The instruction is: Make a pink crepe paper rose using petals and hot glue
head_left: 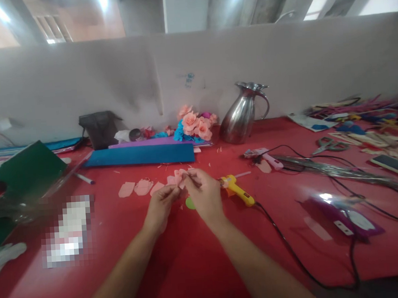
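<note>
Both hands meet over the red table (pixel 179 262), pinching a small pink paper flower piece (pixel 178 177). My left hand (pixel 161 207) is closed on its lower side. My right hand (pixel 203 193) is closed on its upper right, fingers curled round the petals. Several cut pink paper petals (pixel 139 187) lie flat just left of the hands. A small green disc (pixel 189 204) shows on the table between the hands. A yellow glue gun (pixel 237 189) lies just right of my right hand, its black cord trailing off right.
Finished pink paper roses (pixel 195 122) and a steel jug (pixel 242 114) stand by the back wall. Blue and purple paper sheets (pixel 140 155), a dark box (pixel 98 128), a green sheet (pixel 27 170), scissors (pixel 330 144), wire stems (pixel 335 170), a pink glue gun (pixel 269 158) and a phone (pixel 394 166) lie around.
</note>
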`<state>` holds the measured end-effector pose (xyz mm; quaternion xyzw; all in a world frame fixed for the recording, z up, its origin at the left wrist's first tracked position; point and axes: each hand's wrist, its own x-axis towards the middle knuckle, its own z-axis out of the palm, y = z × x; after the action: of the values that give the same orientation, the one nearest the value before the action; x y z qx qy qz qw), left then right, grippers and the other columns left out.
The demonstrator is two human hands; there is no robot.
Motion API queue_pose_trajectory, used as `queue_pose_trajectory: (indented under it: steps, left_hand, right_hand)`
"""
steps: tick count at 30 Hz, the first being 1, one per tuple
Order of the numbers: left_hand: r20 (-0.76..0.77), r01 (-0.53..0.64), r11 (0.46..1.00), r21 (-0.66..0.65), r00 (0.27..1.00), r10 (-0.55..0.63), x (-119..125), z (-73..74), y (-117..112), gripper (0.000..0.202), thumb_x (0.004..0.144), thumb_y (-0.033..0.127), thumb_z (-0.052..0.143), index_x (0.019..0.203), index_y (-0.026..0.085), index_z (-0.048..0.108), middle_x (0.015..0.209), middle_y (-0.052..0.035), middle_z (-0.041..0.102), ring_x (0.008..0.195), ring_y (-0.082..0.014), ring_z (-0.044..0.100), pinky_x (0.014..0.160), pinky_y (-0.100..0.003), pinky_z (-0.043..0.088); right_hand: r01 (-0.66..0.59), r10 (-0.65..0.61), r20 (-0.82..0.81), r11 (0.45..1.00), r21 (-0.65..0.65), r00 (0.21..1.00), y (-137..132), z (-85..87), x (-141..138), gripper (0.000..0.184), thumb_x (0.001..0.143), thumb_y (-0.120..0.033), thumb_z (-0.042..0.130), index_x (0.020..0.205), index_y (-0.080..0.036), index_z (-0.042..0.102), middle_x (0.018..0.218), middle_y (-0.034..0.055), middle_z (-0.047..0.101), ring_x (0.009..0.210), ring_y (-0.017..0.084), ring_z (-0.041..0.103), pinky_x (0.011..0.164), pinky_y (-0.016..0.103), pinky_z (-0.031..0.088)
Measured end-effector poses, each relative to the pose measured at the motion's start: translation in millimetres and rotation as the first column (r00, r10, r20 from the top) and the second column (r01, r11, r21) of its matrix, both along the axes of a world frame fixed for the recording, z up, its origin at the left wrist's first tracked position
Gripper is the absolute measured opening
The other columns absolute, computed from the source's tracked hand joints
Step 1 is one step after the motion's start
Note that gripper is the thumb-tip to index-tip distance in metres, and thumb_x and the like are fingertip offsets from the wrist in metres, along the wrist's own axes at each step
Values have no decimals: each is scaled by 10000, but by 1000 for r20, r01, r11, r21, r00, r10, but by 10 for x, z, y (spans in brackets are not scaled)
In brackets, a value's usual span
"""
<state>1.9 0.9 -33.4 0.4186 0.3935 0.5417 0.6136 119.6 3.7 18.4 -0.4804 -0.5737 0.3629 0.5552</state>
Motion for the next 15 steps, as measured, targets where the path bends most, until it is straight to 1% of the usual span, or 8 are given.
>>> queue_pose_trajectory:
  steps: [3,9,13,15]
  left_hand:
    - [-7,1,1000,-1,1000,-1,0,8,-10,221,781,333,646,902,164,723,833,-57,702,780,-163,627,786,-288,458]
    - [-23,-5,1000,9,1000,6,-11,-6,-2,200,788,322,639,885,169,726,853,-62,702,810,-166,625,825,-298,447]
    - [-34,-8,1000,18,999,9,-16,-22,7,208,794,330,629,883,167,724,860,-62,700,802,-166,620,807,-296,447]
    - [-55,-20,1000,22,998,21,-18,-20,6,212,793,339,626,873,168,723,852,-59,701,800,-169,617,813,-302,446]
  right_hand:
    - [-5,4,-20,1000,-12,1000,5,-8,-4,172,848,-339,562,768,-194,605,695,23,690,685,178,677,610,253,512]
    - [-19,17,-68,1000,-19,998,-9,8,-13,164,840,-339,556,788,-189,600,748,36,704,723,176,680,634,254,516]
    - [-53,45,-122,996,-67,991,-18,3,4,95,801,-266,540,833,-200,602,704,5,682,682,166,660,624,265,526]
    - [-76,56,-192,992,-103,980,2,-19,27,123,788,-235,508,859,-209,604,689,-9,668,656,158,647,634,279,533]
